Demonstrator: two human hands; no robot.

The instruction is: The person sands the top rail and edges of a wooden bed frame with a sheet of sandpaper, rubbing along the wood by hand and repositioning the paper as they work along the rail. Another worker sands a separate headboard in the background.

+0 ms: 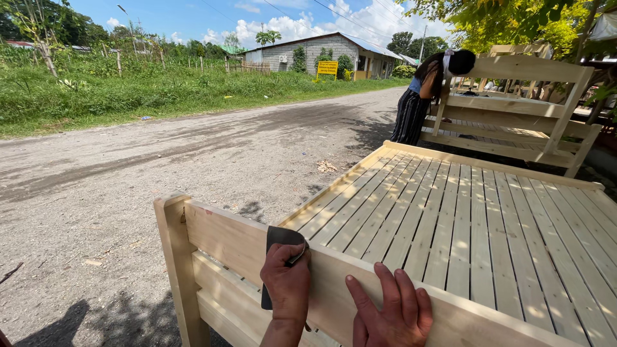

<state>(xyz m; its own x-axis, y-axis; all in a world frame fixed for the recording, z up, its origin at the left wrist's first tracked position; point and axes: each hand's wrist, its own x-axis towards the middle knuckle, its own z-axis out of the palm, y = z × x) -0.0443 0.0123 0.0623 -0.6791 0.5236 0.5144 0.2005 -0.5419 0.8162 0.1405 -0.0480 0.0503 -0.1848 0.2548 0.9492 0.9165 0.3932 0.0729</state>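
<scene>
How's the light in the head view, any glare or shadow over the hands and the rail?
Head view: hard sunlight, sharp focus; left hand pressing dark sandpaper on the top rail, right hand flat beside it, both clearly lit; slats bright, not washed out; wide-angle bending at edges.

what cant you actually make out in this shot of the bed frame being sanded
Head view, hidden or unclear:
- Left hand palm and the part of the dark sanding sheet beneath it: covered by the hand itself.
- Right hand wrist: cut off by the bottom edge.
- Bed frame legs and right side: cut by the edges.
- Other person: face turned away behind the second wooden frame.
- Yellow sign: too small to read.
</scene>
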